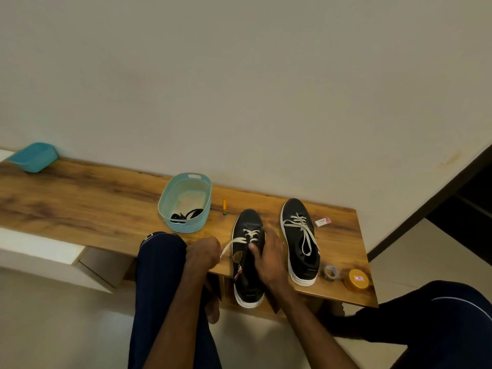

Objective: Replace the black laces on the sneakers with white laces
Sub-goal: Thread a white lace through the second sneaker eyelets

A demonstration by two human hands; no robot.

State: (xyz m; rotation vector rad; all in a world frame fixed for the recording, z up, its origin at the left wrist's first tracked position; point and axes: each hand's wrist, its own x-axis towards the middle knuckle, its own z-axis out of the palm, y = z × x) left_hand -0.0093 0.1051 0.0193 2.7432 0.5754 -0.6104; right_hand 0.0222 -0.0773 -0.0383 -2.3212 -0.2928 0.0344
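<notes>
Knees [159, 288] in dark trousers frame the near edge, with the long wooden bench [80, 198] beyond them. On it, the right-hand sneaker [295, 209] is laced in white, while the left-hand sneaker [247, 286] is laced only across its far eyelets. Left of the pair, a blue basket [183, 225] holds the black laces [186, 215]. The right hand [269, 257] grips the half-laced shoe at the tongue. The left hand [203, 253], just left of it, pinches the white lace [234, 242] taut. That shoe's heel seems to overhang the near edge, so I'd judge a hard tug could tip it off or leave the lace ends uneven.
</notes>
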